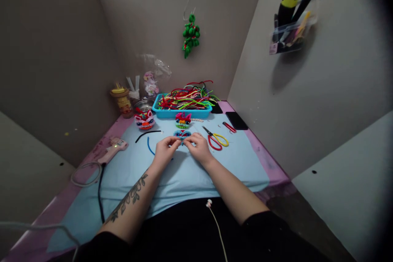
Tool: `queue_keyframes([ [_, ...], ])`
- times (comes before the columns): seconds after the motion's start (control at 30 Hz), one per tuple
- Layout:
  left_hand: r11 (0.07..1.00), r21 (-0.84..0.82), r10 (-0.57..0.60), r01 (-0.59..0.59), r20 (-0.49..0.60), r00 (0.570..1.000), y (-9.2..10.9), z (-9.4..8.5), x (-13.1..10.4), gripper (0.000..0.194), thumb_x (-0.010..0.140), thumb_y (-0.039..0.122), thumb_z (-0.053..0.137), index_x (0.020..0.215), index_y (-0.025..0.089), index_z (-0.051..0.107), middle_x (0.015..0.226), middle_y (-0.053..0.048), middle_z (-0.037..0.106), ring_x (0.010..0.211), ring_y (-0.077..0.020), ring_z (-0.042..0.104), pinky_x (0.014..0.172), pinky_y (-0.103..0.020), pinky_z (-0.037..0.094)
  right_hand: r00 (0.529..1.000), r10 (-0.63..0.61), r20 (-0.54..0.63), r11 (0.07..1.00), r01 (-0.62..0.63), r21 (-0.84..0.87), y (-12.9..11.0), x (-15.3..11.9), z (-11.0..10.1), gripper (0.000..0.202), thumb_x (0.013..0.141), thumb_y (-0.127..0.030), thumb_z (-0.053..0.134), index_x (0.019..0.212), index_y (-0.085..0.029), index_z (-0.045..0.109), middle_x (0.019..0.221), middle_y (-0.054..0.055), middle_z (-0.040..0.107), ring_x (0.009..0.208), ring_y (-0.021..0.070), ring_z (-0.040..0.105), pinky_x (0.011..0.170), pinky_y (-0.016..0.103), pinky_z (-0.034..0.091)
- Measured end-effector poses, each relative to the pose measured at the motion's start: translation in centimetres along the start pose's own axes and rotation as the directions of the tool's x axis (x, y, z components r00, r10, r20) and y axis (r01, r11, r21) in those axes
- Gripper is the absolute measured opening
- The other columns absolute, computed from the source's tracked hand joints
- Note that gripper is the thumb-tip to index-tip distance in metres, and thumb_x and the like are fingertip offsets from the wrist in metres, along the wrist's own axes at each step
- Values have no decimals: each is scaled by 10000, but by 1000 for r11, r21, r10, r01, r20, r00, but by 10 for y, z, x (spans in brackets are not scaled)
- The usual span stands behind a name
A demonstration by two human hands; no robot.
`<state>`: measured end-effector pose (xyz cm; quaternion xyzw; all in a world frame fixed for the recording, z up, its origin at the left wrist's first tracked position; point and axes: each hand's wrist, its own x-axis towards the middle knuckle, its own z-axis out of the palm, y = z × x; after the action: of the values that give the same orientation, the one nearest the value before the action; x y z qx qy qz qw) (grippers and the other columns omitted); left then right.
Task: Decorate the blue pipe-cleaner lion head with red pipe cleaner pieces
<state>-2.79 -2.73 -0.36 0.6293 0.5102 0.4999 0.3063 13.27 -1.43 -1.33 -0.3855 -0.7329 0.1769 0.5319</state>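
Note:
My left hand and my right hand meet over the middle of the blue cloth, fingers pinched at the lower edge of a small blue and red pipe-cleaner figure. The fingertips cover part of it. Just behind it sits a pink-red pipe-cleaner animal head with a green lower edge. Another, red and white with pointed ears, stands to the left. A blue pipe cleaner and a black one lie left of my left hand. Scissors with red and yellow handles lie open beside my right hand.
A turquoise tray heaped with coloured pipe cleaners stands at the back. A pink glue gun with its cord lies left. A red cutter and a black phone lie right. Partitions enclose the table; a tool holder hangs right.

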Motion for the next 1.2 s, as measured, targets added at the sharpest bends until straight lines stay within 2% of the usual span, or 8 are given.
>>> queue_keyframes([
  [0.2, 1000, -19, -16, 15, -18, 1000, 3, 0, 1, 259, 683, 331, 674, 857, 139, 692, 703, -39, 683, 630, -147, 603, 588, -240, 476, 1000, 17, -15, 1000, -17, 3, 1, 0, 1, 130, 804, -214, 600, 727, -224, 703, 712, 25, 629, 756, 178, 561, 756, 318, 430],
  [0.33, 999, -42, -26, 26, -13, 1000, 2, -1, 1, 242, 715, 346, 647, 843, 144, 687, 704, -40, 681, 629, -149, 605, 590, -242, 478, 1000, 16, -10, 1000, -16, 1, -2, 1, 0, 128, 801, -211, 597, 721, -223, 696, 711, 24, 633, 746, 175, 561, 754, 322, 430],
  [0.5, 999, -44, -13, 11, -27, 1000, -1, -3, 1, 207, 734, 340, 627, 802, 154, 685, 697, -29, 682, 617, -144, 604, 600, -240, 471, 999, 38, -16, 999, -38, 10, -4, 1, -1, 98, 780, -194, 589, 827, -217, 672, 745, 27, 621, 741, 177, 549, 726, 313, 436],
  [0.67, 1000, -5, 15, -15, -47, 999, -4, -4, 2, 199, 740, 325, 621, 822, 159, 693, 716, -30, 689, 632, -146, 605, 615, -241, 469, 1000, 19, -6, 1000, -19, -23, -2, 0, -2, 104, 800, -188, 545, 722, -210, 611, 716, 24, 593, 757, 184, 540, 736, 310, 421],
  [1.2, 995, 79, 68, -62, -74, 995, -3, -4, 0, 188, 753, 322, 617, 821, 168, 700, 770, -45, 703, 672, -159, 611, 619, -248, 463, 999, 49, 14, 998, -48, -45, 2, 1, 0, 172, 843, -228, 484, 686, -208, 552, 693, 15, 564, 706, 168, 516, 673, 281, 389],
])
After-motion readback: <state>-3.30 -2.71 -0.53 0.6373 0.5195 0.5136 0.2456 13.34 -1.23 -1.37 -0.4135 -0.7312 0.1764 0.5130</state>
